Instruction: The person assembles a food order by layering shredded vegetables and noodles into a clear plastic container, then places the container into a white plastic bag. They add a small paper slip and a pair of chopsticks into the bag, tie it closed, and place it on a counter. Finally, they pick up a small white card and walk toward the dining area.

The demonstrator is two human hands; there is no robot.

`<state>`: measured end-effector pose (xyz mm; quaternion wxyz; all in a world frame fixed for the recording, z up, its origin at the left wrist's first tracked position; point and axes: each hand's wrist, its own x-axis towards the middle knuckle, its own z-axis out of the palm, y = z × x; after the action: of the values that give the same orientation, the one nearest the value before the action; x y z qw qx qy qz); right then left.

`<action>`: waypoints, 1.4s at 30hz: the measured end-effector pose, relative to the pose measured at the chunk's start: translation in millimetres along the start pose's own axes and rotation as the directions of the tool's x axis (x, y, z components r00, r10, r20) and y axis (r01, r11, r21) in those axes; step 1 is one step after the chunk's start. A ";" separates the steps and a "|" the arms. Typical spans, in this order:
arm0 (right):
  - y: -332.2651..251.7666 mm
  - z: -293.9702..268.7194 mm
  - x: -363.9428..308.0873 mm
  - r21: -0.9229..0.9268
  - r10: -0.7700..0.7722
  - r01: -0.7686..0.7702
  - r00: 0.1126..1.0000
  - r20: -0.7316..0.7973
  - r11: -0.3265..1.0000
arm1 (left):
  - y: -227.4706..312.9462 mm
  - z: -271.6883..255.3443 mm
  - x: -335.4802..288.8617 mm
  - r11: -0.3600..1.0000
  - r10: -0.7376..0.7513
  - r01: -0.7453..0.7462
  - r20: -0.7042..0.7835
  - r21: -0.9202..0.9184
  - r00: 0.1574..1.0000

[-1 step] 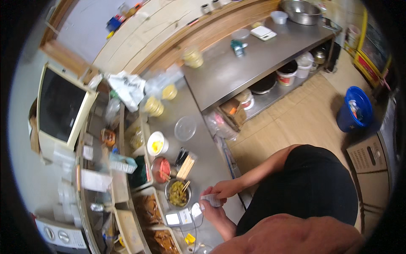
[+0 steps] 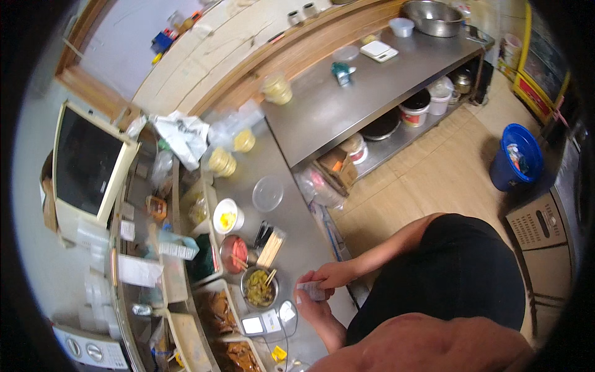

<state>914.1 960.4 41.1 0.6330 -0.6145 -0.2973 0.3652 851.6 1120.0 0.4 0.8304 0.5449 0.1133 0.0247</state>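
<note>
My right hand [image 2: 333, 276] and my left hand [image 2: 315, 312] meet over the front edge of a steel counter. Between their closed fingers is a small whitish printed slip [image 2: 312, 291], partly covered by the fingers. Just left of the hands sits a metal bowl [image 2: 260, 288] of chopped green food with a pair of chopsticks in it. A small white device with a lit square screen [image 2: 253, 325] lies below the bowl, beside a thin dark cable. Behind the bowl are a bowl of pink food [image 2: 233, 253] and a bundle of wooden sticks [image 2: 271, 249].
Trays of brown food [image 2: 218, 310] line the counter's left side. Farther back stand a white tub with yellow food [image 2: 228, 217], a clear lid [image 2: 268, 193] and stacked yellowish cups [image 2: 222, 162]. A white scale [image 2: 379, 51] rests on the far steel table; a blue bin [image 2: 514, 158] stands at right.
The whole view has shifted slightly and looks sharper. Both hands keep the slip in nearly the same place.
</note>
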 end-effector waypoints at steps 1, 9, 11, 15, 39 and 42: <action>1.7 -7.6 -15.4 -0.011 0.008 -0.010 0.995 -0.104 1.000 | -5.2 7.1 11.7 0.993 -0.116 0.110 0.161 0.041 0.980; 31.7 -72.0 -126.9 -0.218 -0.105 0.001 0.879 -0.465 0.976 | -66.0 130.1 42.7 0.954 -0.221 0.293 0.498 -0.070 0.839; 42.3 -91.7 -156.3 -0.275 -0.168 0.005 0.803 -0.571 0.961 | -82.9 170.3 48.2 0.961 -0.261 0.275 0.458 0.037 0.850; 58.1 -154.9 -225.9 -0.348 -0.257 -0.005 0.666 -0.700 0.937 | -126.0 265.0 65.2 0.931 -0.342 0.351 0.579 0.100 0.740; 141.4 -466.7 -595.3 0.170 0.174 0.277 0.008 -0.985 0.946 | -367.8 794.0 100.0 0.591 -0.742 0.510 0.669 0.626 0.038; 107.6 -521.1 -613.0 0.083 0.106 0.246 -0.082 -0.991 0.966 | -389.1 849.3 132.7 0.608 -0.643 0.562 0.763 0.561 -0.066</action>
<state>992.7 158.4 -57.0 0.7329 -0.5862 0.2780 -0.2048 1131.4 220.4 -52.1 0.6246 0.3654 -0.1643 -0.6704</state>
